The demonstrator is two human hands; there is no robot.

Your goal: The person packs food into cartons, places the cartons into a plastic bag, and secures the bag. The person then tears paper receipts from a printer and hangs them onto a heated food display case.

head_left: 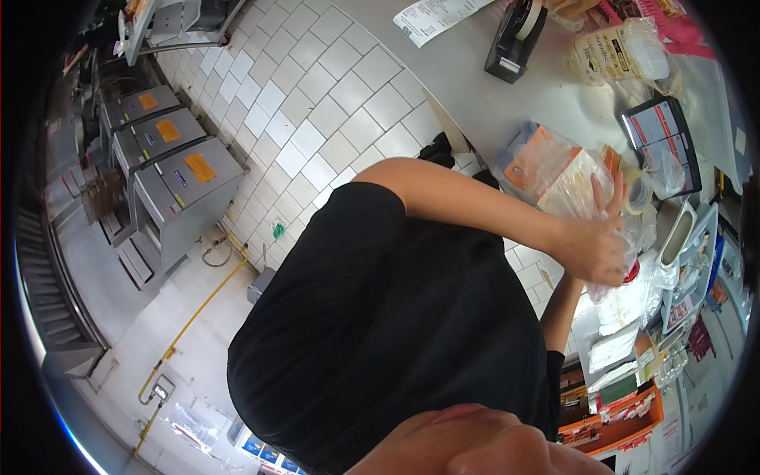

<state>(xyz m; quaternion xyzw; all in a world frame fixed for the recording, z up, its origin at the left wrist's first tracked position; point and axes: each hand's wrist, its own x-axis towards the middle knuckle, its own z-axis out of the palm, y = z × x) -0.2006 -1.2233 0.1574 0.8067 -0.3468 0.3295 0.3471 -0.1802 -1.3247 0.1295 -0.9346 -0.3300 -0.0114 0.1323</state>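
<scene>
Looking down from our head, we see our left hand at three o'clock, its fingers curled tight around the plastic of a clear bag, which sits between two and three o'clock and shows orange and pale colors. Our right arm goes in behind that hand, so we cannot tell what the right hand is doing. On the shiny table, a black tape holder is at one o'clock, a tub near two, and a screen just past two.
</scene>
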